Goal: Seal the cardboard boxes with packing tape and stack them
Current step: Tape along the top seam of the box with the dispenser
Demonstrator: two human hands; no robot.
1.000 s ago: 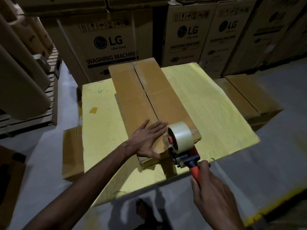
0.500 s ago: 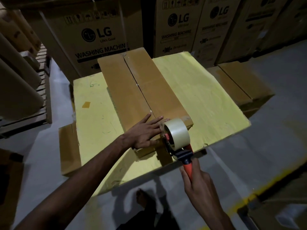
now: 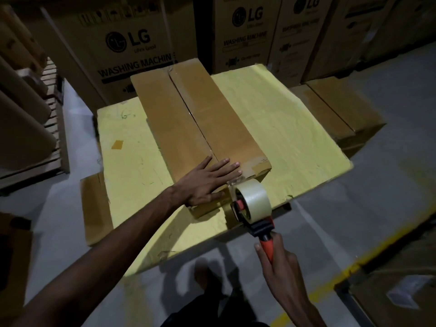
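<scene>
While my left hand (image 3: 207,182) is lying flat on the near end of the long cardboard box (image 3: 188,119), fingers straight and spread, palm pressing the flaps down, my right hand (image 3: 280,263) is gripping the orange handle (image 3: 267,247) of the tape dispenser (image 3: 257,223), fingers curled round it. Dispenser head is sitting at the box's near end face, just right of my left hand, with the clear tape roll (image 3: 253,201) standing up past the box's top edge. Can't tell whether the tape end is touching cardboard, since the roll is blocking that spot. Box is lying lengthwise away from me on the yellow work surface (image 3: 295,128), left of centre; the centre seam (image 3: 193,114) is running the full length of the top, with the flaps meeting. A tape patch (image 3: 256,165) is showing at the top's near right corner, just beyond my fingertips. A second brown box (image 3: 337,109) is sitting on the floor to the right of the surface. A flat cardboard piece (image 3: 94,208) is sticking out from under its left edge. LG washing machine cartons (image 3: 132,48) are standing in a row behind it. A wooden pallet (image 3: 53,102) is sitting at far left beside big paper rolls (image 3: 21,128).
</scene>
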